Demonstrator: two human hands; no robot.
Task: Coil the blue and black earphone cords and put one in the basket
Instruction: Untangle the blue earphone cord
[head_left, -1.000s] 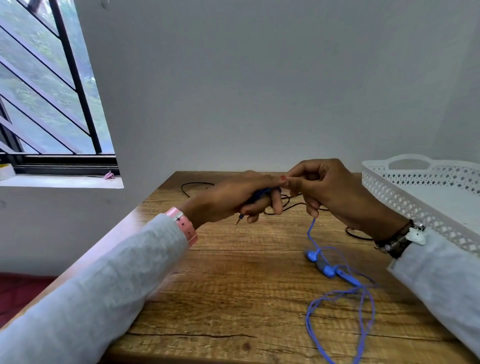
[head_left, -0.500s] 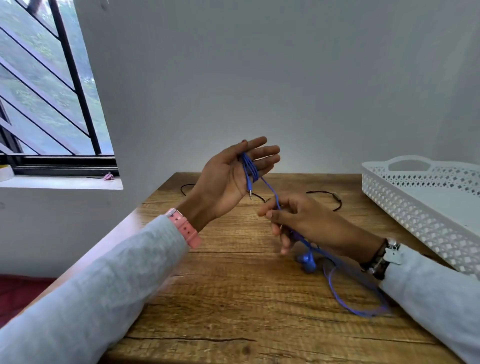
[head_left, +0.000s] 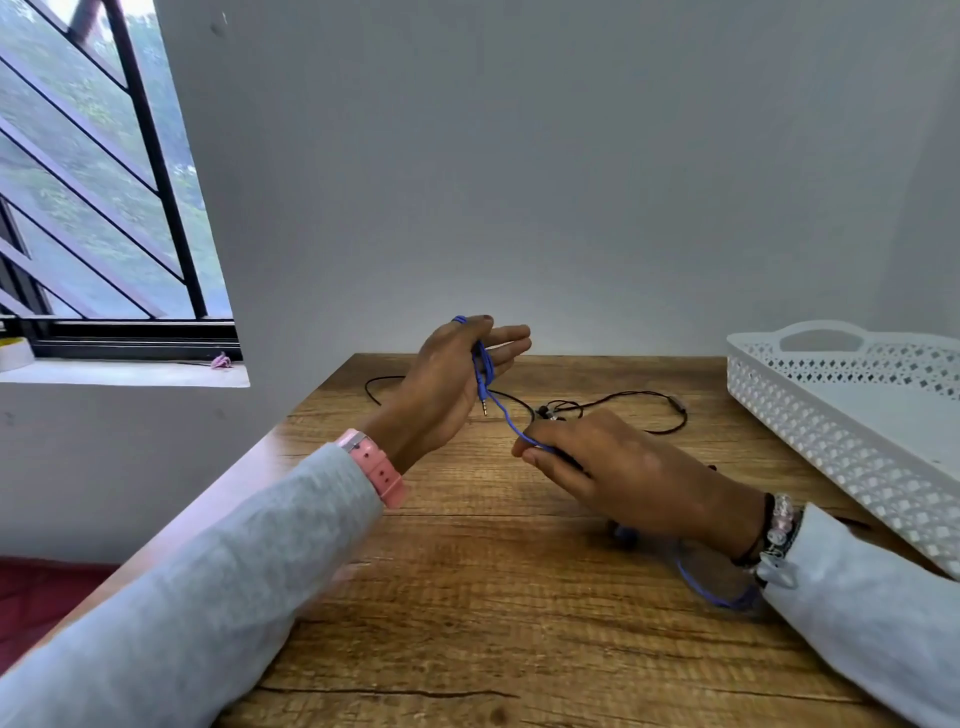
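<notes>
My left hand (head_left: 447, 384) is raised above the wooden table (head_left: 467, 597), fingers stretched out, with the blue earphone cord (head_left: 485, 366) looped around them and its plug hanging down. From there the blue cord slants down into my right hand (head_left: 618, 473), which pinches it low over the table. A further blue loop lies under my right wrist. The black earphone cord (head_left: 623, 402) lies loose on the table behind my hands. The white perforated basket (head_left: 831, 441) stands at the right.
A grey wall closes the table's far edge. A barred window (head_left: 104, 208) with a sill is at the left. The table's left edge drops off beside my left sleeve.
My hands have parted: the left rose and spread its fingers with the cord wound on them, the right dropped toward the table drawing the cord taut, then slid slightly right.
</notes>
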